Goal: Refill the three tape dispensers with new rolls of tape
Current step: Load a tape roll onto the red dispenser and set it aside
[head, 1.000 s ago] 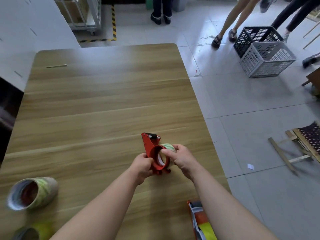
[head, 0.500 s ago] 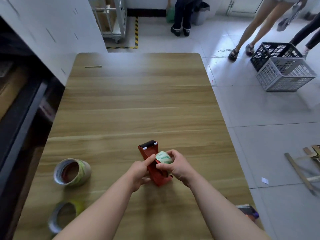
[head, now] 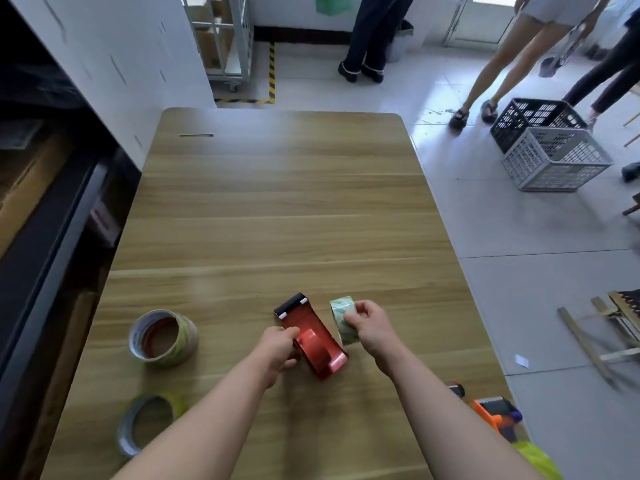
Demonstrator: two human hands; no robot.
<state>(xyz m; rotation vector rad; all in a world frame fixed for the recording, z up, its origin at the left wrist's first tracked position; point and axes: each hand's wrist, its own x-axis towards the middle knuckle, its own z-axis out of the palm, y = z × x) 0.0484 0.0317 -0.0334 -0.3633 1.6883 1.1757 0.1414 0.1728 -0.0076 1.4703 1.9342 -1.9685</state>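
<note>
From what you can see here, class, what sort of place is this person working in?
Probably a packing or warehouse workroom: a wire cage trolley behind hazard-striped floor tape, stacked plastic crates, and tape rolls on the worktable.

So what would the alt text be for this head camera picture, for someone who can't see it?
Seen from above, a person's left hand steadies a red tape dispenser on a wooden table while the right hand holds a clear tape roll just beside it. Two stacks of tape rolls sit at the left, and an orange dispenser lies near the right edge.
</note>
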